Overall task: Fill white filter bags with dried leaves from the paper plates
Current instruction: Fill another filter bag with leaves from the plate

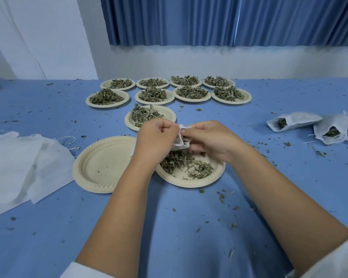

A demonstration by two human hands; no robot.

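A small white filter bag (181, 141) hangs between my two hands, above a paper plate (191, 181) with a loose heap of dried leaves (186, 164). My left hand (156, 140) grips the bag's left edge with curled fingers. My right hand (210, 138) pinches the bag's right side and mouth; a few leaves show at its fingertips. Most of the bag is hidden by my hands.
A stack of bare paper plates (102, 165) lies left of the leaf plate. Several plates of leaves (170, 93) stand farther back. Flat unfilled bags (22, 163) lie at the left, filled bags (317, 125) at the right. Leaf crumbs dot the blue tablecloth (179, 227).
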